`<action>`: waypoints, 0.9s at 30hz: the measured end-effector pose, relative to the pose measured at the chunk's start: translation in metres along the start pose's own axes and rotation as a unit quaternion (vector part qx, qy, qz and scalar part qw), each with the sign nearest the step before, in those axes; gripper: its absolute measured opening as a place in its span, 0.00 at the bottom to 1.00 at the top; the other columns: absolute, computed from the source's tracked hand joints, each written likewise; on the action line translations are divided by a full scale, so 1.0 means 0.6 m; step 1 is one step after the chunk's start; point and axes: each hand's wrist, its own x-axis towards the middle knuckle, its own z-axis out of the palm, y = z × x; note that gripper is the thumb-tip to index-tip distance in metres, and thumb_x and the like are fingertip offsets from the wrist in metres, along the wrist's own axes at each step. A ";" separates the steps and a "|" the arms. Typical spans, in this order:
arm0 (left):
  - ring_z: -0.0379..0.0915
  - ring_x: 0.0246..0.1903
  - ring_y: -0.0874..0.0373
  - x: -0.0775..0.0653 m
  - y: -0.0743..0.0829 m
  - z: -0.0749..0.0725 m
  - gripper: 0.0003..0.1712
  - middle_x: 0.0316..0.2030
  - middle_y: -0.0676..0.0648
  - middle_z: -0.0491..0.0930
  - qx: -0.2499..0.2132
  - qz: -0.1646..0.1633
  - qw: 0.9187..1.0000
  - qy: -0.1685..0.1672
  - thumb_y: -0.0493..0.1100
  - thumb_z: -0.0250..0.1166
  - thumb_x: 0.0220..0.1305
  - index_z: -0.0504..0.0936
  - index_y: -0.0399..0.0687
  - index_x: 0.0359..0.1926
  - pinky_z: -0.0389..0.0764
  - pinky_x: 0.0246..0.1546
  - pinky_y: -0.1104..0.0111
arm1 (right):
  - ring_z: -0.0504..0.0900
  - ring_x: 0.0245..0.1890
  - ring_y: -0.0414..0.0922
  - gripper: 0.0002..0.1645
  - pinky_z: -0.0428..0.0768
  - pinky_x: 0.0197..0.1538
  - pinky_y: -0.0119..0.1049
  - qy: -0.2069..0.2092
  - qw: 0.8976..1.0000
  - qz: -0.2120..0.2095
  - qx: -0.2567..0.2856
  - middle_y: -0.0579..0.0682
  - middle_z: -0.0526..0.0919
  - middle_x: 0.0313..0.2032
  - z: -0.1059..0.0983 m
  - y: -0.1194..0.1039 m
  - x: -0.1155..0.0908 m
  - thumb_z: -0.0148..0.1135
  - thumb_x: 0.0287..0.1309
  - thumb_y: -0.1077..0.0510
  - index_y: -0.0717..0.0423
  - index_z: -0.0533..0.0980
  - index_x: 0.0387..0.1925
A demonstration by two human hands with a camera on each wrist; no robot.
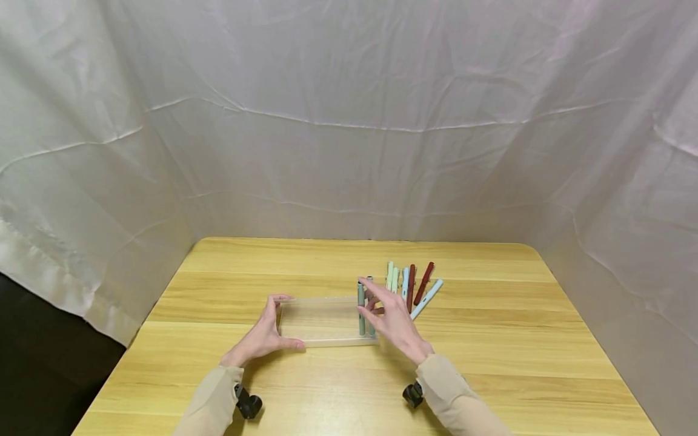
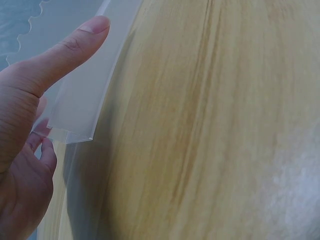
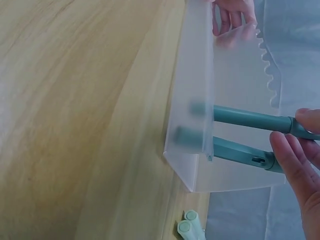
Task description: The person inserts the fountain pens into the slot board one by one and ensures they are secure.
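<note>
A frosted translucent pen rack (image 1: 322,321) stands on the table, with a row of scalloped notches along its upper edge in the right wrist view. My left hand (image 1: 264,333) grips its left end, thumb along the front wall and fingers around the back. With my right hand (image 1: 397,324) I pinch a dark green pen (image 3: 250,117) near its upper end, while its lower end sits behind the rack's front wall. Right beside it, a second dark green pen (image 3: 242,152) leans in the rack's right end, partly hidden by my right hand in the head view.
Behind my right hand several loose pens lie on the wooden table (image 1: 518,339): light green pens (image 1: 389,272), a dark red pen (image 1: 423,283) beside another red one, and a light blue pen (image 1: 427,299) lying slantwise. A pale curtain (image 1: 349,169) hangs around the table.
</note>
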 end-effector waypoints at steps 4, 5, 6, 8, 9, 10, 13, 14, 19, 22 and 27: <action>0.45 0.75 0.28 0.000 -0.001 0.000 0.62 0.69 0.33 0.59 -0.001 0.001 1.000 0.000 0.48 0.86 0.37 0.54 0.38 0.66 0.48 0.76 0.35 | 0.85 0.30 0.45 0.40 0.89 0.38 0.29 -0.004 1.000 -0.018 -0.009 0.56 0.86 0.36 0.001 0.002 -0.001 0.71 0.53 0.71 0.63 0.69 0.68; 0.45 0.75 0.28 0.000 -0.001 0.000 0.62 0.69 0.33 0.59 -0.002 0.001 1.000 0.000 0.48 0.86 0.37 0.54 0.39 0.66 0.48 0.75 0.35 | 0.85 0.30 0.45 0.40 0.89 0.37 0.30 -0.003 1.000 -0.022 -0.012 0.57 0.86 0.36 0.001 0.002 -0.002 0.71 0.53 0.71 0.64 0.69 0.68; 0.45 0.75 0.28 0.000 -0.001 0.001 0.62 0.69 0.33 0.59 -0.002 0.001 1.000 0.001 0.48 0.86 0.37 0.55 0.38 0.66 0.48 0.75 0.35 | 0.85 0.29 0.45 0.40 0.89 0.37 0.30 -0.003 1.000 -0.025 -0.016 0.57 0.86 0.35 0.001 0.002 -0.002 0.71 0.53 0.71 0.63 0.69 0.68; 0.46 0.75 0.28 0.001 -0.001 0.001 0.62 0.69 0.33 0.59 -0.001 0.001 1.000 0.001 0.48 0.86 0.37 0.55 0.39 0.66 0.48 0.75 0.35 | 0.85 0.29 0.44 0.40 0.89 0.35 0.30 0.000 0.999 -0.031 -0.025 0.57 0.86 0.35 0.002 0.003 -0.003 0.71 0.53 0.71 0.63 0.69 0.68; 0.46 0.75 0.28 0.001 -0.002 0.001 0.62 0.69 0.33 0.59 -0.001 0.002 1.000 0.001 0.48 0.86 0.37 0.55 0.39 0.66 0.48 0.75 0.35 | 0.85 0.28 0.44 0.40 0.89 0.35 0.30 0.002 0.999 -0.035 -0.030 0.57 0.86 0.35 0.002 0.004 -0.004 0.71 0.53 0.71 0.62 0.69 0.68; 0.46 0.75 0.28 0.001 -0.002 0.001 0.62 0.69 0.33 0.59 -0.001 0.002 1.000 0.001 0.48 0.86 0.37 0.55 0.38 0.66 0.47 0.76 0.35 | 0.85 0.28 0.44 0.40 0.89 0.33 0.30 0.004 0.999 -0.037 -0.035 0.57 0.86 0.36 0.002 0.004 -0.004 0.71 0.53 0.70 0.61 0.69 0.68; 0.46 0.75 0.28 0.001 -0.003 0.000 0.62 0.69 0.33 0.59 -0.001 0.004 1.000 0.002 0.48 0.86 0.37 0.55 0.38 0.66 0.47 0.76 0.35 | 0.85 0.27 0.42 0.40 0.86 0.30 0.26 0.010 0.998 -0.045 -0.048 0.56 0.87 0.37 0.003 0.006 -0.006 0.72 0.53 0.69 0.61 0.69 0.68; 0.46 0.75 0.28 0.001 -0.003 0.000 0.62 0.69 0.33 0.59 0.000 0.005 1.000 0.002 0.48 0.86 0.37 0.55 0.38 0.66 0.47 0.76 0.35 | 0.85 0.27 0.42 0.40 0.85 0.29 0.25 0.011 0.998 -0.046 -0.052 0.56 0.86 0.37 0.003 0.007 -0.006 0.72 0.53 0.69 0.61 0.69 0.68; 0.46 0.74 0.27 0.000 -0.002 -0.002 0.62 0.69 0.33 0.59 0.002 0.009 1.000 0.003 0.47 0.86 0.37 0.55 0.38 0.66 0.48 0.75 0.34 | 0.81 0.24 0.40 0.37 0.79 0.25 0.20 0.015 0.996 -0.048 -0.067 0.55 0.86 0.38 0.002 0.009 -0.005 0.72 0.53 0.68 0.61 0.70 0.65; 0.46 0.74 0.28 0.000 -0.003 -0.001 0.62 0.69 0.33 0.59 0.001 0.008 1.000 0.003 0.47 0.86 0.37 0.55 0.38 0.66 0.48 0.75 0.34 | 0.76 0.22 0.36 0.36 0.74 0.22 0.19 0.018 0.994 -0.051 -0.092 0.54 0.84 0.39 0.000 0.010 -0.002 0.73 0.53 0.66 0.61 0.72 0.64; 0.46 0.75 0.28 0.001 -0.004 0.000 0.62 0.69 0.33 0.59 -0.003 0.006 1.000 0.002 0.48 0.86 0.37 0.55 0.39 0.66 0.47 0.76 0.35 | 0.71 0.23 0.39 0.36 0.70 0.24 0.20 0.010 0.991 -0.043 -0.127 0.51 0.77 0.36 -0.005 0.008 0.005 0.75 0.53 0.62 0.60 0.73 0.63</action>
